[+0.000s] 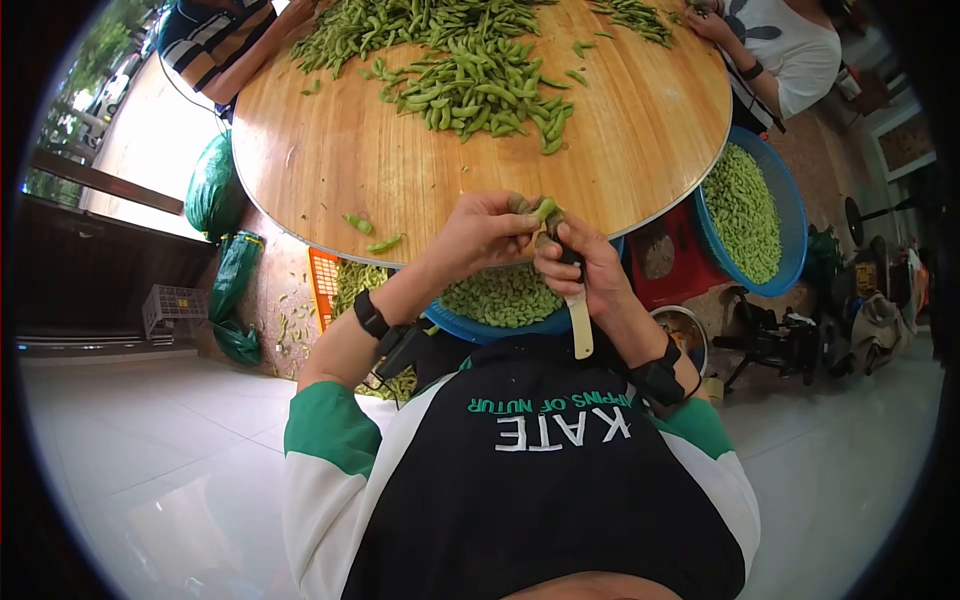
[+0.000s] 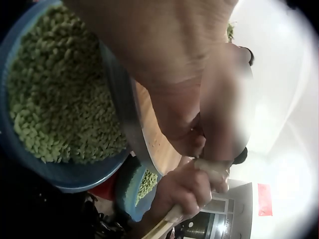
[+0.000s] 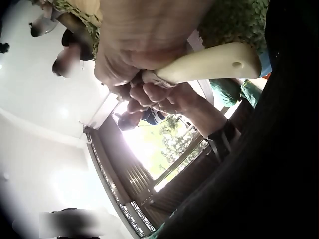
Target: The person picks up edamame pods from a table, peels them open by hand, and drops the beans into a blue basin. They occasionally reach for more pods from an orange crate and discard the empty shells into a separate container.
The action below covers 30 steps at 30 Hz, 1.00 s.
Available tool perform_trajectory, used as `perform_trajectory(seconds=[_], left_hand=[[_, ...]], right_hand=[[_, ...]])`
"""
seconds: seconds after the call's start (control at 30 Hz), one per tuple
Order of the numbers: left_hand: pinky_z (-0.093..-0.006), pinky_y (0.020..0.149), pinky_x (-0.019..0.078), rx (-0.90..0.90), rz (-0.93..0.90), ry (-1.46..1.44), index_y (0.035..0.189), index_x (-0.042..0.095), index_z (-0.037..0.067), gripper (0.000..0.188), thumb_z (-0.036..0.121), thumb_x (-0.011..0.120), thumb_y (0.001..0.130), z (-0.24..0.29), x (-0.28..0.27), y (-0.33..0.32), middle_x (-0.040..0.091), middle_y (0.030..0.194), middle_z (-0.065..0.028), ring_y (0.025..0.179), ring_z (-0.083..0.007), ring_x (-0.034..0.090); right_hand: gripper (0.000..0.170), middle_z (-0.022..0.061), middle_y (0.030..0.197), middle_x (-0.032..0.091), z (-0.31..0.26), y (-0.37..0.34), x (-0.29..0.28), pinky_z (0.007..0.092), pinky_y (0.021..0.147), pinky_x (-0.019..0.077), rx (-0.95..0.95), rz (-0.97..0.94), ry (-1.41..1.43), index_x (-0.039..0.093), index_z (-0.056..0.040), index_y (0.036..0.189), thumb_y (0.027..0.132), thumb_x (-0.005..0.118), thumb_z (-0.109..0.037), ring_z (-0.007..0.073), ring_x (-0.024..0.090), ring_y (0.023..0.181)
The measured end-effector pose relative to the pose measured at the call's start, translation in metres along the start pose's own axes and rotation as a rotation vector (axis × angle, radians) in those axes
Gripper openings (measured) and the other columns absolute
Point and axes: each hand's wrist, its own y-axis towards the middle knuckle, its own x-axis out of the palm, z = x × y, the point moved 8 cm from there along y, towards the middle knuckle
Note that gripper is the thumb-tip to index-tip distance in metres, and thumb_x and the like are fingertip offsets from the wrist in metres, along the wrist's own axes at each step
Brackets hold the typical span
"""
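Note:
Over the near edge of the table, my left hand (image 1: 478, 232) pinches a green soybean pod (image 1: 543, 209) between thumb and fingertips. Close against it on the right, my right hand (image 1: 592, 265) grips a tool by its long cream handle (image 1: 581, 328), which points down toward my body. The handle (image 3: 214, 63) has a hole at its end in the right wrist view; the tool's working end is hidden among the fingers. Both hands' fingertips meet around the pod. Below them sits a blue basin with shelled green soybeans (image 1: 505, 297).
A heap of soybean pods (image 1: 470, 85) covers the far middle of the round wooden table (image 1: 330, 160). Two loose pods (image 1: 384, 243) lie near its left front edge. Another blue basin (image 1: 797, 235) of beans stands right, an orange crate (image 1: 322, 285) left. Two people sit across.

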Motion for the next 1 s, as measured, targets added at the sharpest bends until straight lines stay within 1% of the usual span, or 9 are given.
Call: perform_trajectory(seconds=[0.07,0.17,0.3,0.47,0.53,0.63,0.7,0.9,1.0], left_hand=[[-0.0272,0.051,0.0426,0.094,0.207,0.413,0.090,0.059,0.001,0.012,0.009,0.066,0.084,0.012,-0.004,-0.004,0.058,0.071,-0.0044,0.060,-0.0153,0.059],[-0.0412,0.057,0.0450,0.794,0.389,1.309,0.088,0.057,0.002,0.013,0.008,0.065,0.079,0.050,0.036,-0.032,0.053,0.073,-0.0154,0.068,-0.0356,0.056],[-0.0383,0.057,0.0454,0.802,0.397,1.382,0.085,0.057,0.001,0.012,0.009,0.065,0.081,0.052,0.040,-0.036,0.055,0.073,-0.0143,0.067,-0.0347,0.057],[-0.0312,0.055,0.0448,0.231,0.379,0.387,0.082,0.059,-0.002,0.013,0.010,0.060,0.087,0.024,0.002,-0.018,0.059,0.070,-0.0158,0.061,-0.0223,0.059],[-0.0318,0.054,0.0441,0.219,0.392,0.444,0.083,0.059,-0.003,0.013,0.010,0.059,0.087,0.018,0.002,-0.015,0.058,0.068,-0.0166,0.059,-0.0205,0.058],[-0.0294,0.052,0.0420,0.212,0.429,0.646,0.089,0.062,-0.002,0.014,0.011,0.058,0.088,0.016,0.008,-0.017,0.056,0.065,-0.0108,0.057,-0.0132,0.053],[-0.0266,0.051,0.0406,0.219,0.456,0.792,0.093,0.064,-0.002,0.016,0.013,0.058,0.089,0.016,0.012,-0.021,0.055,0.063,-0.0042,0.057,-0.0077,0.050],[-0.0320,0.049,0.0418,0.318,0.464,0.975,0.083,0.060,-0.003,0.013,0.009,0.060,0.081,0.026,0.027,-0.032,0.053,0.059,-0.0155,0.050,-0.0172,0.050],[-0.0440,0.058,0.0467,0.278,0.460,0.956,0.077,0.058,-0.005,0.016,0.010,0.059,0.076,0.029,0.031,-0.036,0.058,0.070,-0.0257,0.066,-0.0427,0.058]], right_hand=[[0.023,0.0064,0.081,0.053,0.003,-0.001,-0.005,0.0176,0.038,0.0317,0.001,0.027,0.026,0.051,-0.0054,0.116,0.096,0.050,-0.015,0.0071,0.038,0.051],[0.020,0.0069,0.082,0.052,0.006,0.000,-0.006,0.0175,0.038,0.0313,0.024,0.056,0.089,0.051,-0.0066,0.113,0.096,0.050,-0.016,0.0071,0.038,0.052],[0.016,0.0071,0.081,0.052,0.008,0.000,-0.002,0.0178,0.038,0.0311,0.008,0.032,0.138,0.050,-0.0071,0.110,0.096,0.050,-0.015,0.0070,0.037,0.052],[0.012,0.0079,0.081,0.054,-0.001,-0.005,-0.003,0.0184,0.038,0.0314,-0.064,0.096,-0.043,0.053,-0.0068,0.104,0.095,0.051,-0.014,0.0072,0.039,0.052],[0.011,0.0079,0.082,0.054,-0.005,-0.007,-0.012,0.0190,0.038,0.0312,-0.090,0.144,-0.152,0.054,-0.0062,0.102,0.095,0.052,-0.014,0.0075,0.041,0.052],[0.014,0.0083,0.082,0.056,-0.020,-0.007,-0.024,0.0235,0.044,0.0380,-0.229,0.309,-0.941,0.055,-0.0022,0.102,0.092,0.057,-0.011,0.0103,0.047,0.056],[0.021,0.0093,0.083,0.055,-0.041,-0.014,0.008,0.0285,0.056,0.0448,-0.757,0.334,-1.370,0.054,0.0021,0.104,0.086,0.063,-0.007,0.0144,0.052,0.063],[0.031,0.0162,0.089,0.053,-0.036,-0.021,0.040,0.0375,0.065,0.0478,-0.894,0.170,-1.875,0.052,0.0025,0.103,0.074,0.064,0.002,0.0353,0.057,0.072],[0.030,0.0185,0.087,0.053,-0.027,-0.022,0.045,0.0408,0.063,0.0471,-0.981,0.149,-1.882,0.051,0.0021,0.100,0.073,0.062,0.002,0.0407,0.055,0.074]])
